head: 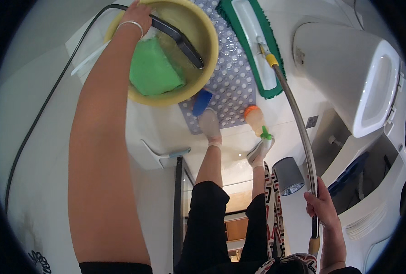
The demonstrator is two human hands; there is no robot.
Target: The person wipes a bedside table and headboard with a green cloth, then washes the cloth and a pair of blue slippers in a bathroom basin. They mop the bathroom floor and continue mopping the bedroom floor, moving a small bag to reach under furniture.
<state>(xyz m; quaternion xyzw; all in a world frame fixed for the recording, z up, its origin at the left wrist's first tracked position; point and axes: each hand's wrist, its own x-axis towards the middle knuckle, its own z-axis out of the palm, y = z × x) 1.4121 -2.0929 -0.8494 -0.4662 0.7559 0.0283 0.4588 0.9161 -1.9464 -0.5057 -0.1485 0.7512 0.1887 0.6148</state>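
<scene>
At the upper left, my left hand point(136, 19) grips a black handheld shower head point(177, 36) by its hose end. The shower head lies over a yellow basin point(212, 51) that holds water. A green cloth point(155, 68) sits in the basin, partly beneath my wrist. My right hand point(322, 205) is closed around the metal pole point(300, 120) of a flat mop. Far from that hand, the mop head point(254, 44), white with a green fringed pad, rests on the floor, joined to the pole by a yellow connector.
A grey dotted bath mat point(228, 80) runs beside the basin, near my feet. A blue brush point(202, 102) and an orange-capped bottle point(254, 118) with a green trigger lie there. A toilet point(346, 68), a grey bin point(288, 176) and a squeegee point(165, 154) stand around. A black hose point(49, 92) loops along the left.
</scene>
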